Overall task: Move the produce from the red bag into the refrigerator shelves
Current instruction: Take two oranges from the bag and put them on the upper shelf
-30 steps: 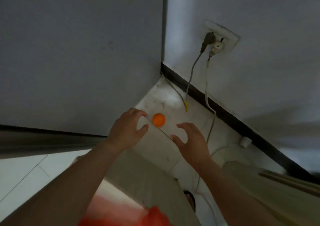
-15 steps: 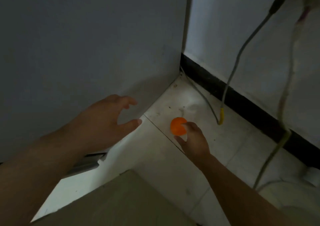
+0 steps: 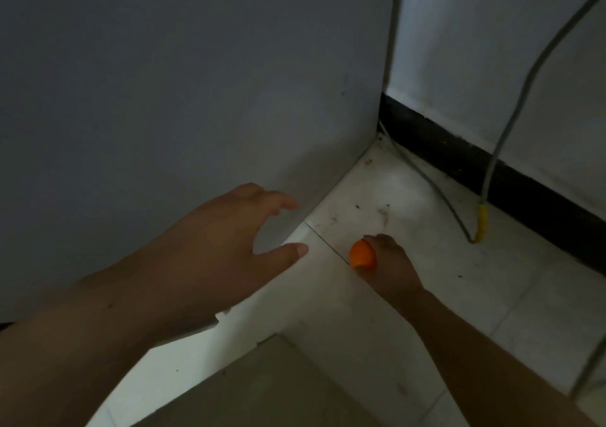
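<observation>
A small orange fruit (image 3: 360,254) lies on the white tiled floor (image 3: 459,295) near the corner beside the refrigerator's grey side (image 3: 196,82). My right hand (image 3: 388,267) is down on the floor with its fingers curled over the fruit's right side and top. My left hand (image 3: 229,246) hovers to the left of the fruit, fingers spread and holding nothing, close to the grey side panel. The red bag is out of view.
A grey cable (image 3: 511,111) hangs down the white wall and ends at a yellow sleeve (image 3: 481,221) on the floor. A black skirting board (image 3: 492,167) runs along the wall. A beige surface (image 3: 262,387) fills the lower middle.
The view has dropped closer to the floor. My right hand has reached forward and closed its fingers over the orange fruit. My left hand has stayed spread beside the grey panel.
</observation>
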Tool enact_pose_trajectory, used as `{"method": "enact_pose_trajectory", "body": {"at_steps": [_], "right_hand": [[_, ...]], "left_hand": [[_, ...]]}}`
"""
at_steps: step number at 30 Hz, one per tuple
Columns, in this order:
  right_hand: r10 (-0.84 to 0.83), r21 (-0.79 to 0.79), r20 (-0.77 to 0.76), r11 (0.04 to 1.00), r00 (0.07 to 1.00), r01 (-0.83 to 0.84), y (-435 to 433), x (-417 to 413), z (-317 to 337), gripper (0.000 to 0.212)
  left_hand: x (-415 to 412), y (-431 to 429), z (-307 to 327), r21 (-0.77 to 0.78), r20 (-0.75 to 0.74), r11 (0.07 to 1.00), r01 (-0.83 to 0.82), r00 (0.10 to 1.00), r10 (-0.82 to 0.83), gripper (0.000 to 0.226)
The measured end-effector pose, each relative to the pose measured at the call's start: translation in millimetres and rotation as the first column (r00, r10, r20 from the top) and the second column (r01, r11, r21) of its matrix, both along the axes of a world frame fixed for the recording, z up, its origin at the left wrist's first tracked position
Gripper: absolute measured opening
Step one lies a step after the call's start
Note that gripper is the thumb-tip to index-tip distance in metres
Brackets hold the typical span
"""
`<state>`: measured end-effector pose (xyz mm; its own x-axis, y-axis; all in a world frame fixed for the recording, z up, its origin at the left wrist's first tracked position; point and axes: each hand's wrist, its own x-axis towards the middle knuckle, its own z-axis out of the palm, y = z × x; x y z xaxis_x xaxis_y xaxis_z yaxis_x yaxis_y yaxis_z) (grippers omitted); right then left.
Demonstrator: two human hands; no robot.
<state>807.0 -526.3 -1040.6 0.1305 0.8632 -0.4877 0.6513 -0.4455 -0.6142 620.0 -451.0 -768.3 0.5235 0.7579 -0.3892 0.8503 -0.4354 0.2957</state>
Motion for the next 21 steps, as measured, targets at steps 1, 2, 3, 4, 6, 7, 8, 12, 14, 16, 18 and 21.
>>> {"method": "enact_pose_trajectory", "body": {"at_steps": [1, 2, 3, 4, 6, 7, 8, 12, 14, 16, 18, 21], "right_hand": [[-0.022, 0.023, -0.02, 0.999, 1.0, 0.023, -4, -2, 9, 0.067], [-0.044, 0.05, -0.041, 0.998, 0.998, 0.046, -10, -3, 21, 0.067], [-0.055, 0.086, -0.055, 0.994, 0.997, 0.06, -15, -4, 34, 0.067], [-0.058, 0.12, -0.063, 0.991, 0.996, 0.065, -22, -3, 49, 0.066], [-0.073, 0.172, -0.081, 0.981, 0.994, 0.087, -41, -1, 82, 0.065], [-0.093, 0.194, -0.095, 0.975, 0.991, 0.11, -52, 0, 101, 0.066], [-0.116, 0.221, -0.105, 0.966, 0.988, 0.136, -64, 2, 121, 0.066], [-0.219, 0.274, -0.122, 0.93, 0.968, 0.245, -107, 7, 214, 0.067], [-0.25, 0.297, -0.119, 0.915, 0.961, 0.275, -122, 7, 263, 0.068], [-0.271, 0.331, -0.137, 0.894, 0.953, 0.302, -134, 1, 315, 0.067], [-0.284, 0.36, -0.174, 0.873, 0.943, 0.33, -143, -12, 366, 0.069], [-0.266, 0.39, -0.208, 0.86, 0.941, 0.329, -153, -40, 434, 0.072]], "left_hand": [[1, 0, 1, -0.011, 0.005, 1.0, -0.005, 1.0, 0.005, 0.068], [2, 0, 3, -0.024, 0.009, 1.0, -0.009, 1.0, 0.01, 0.065], [2, 0, 4, -0.038, 0.015, 0.999, -0.015, 1.0, 0.016, 0.064], [3, 1, 5, -0.057, 0.021, 0.998, -0.025, 0.999, 0.027, 0.064], [4, 1, 5, -0.098, 0.019, 0.994, -0.044, 0.999, 0.046, 0.057], [4, 1, 4, -0.114, 0.019, 0.992, -0.049, 0.998, 0.052, 0.054], [4, -1, 3, -0.133, 0.018, 0.99, -0.055, 0.998, 0.058, 0.053], [11, -23, 12, -0.293, -0.01, 0.95, -0.105, 0.994, 0.107, 0.046], [16, -36, 33, -0.37, 0.0, 0.921, -0.123, 0.991, 0.133, 0.044], [21, -49, 69, -0.438, 0.041, 0.893, -0.102, 0.99, 0.133, 0.044], [20, -63, 112, -0.483, 0.117, 0.871, -0.089, 0.979, 0.165, 0.044], [1, -89, 172, -0.532, 0.223, 0.844, -0.075, 0.949, 0.224, 0.052]]}}
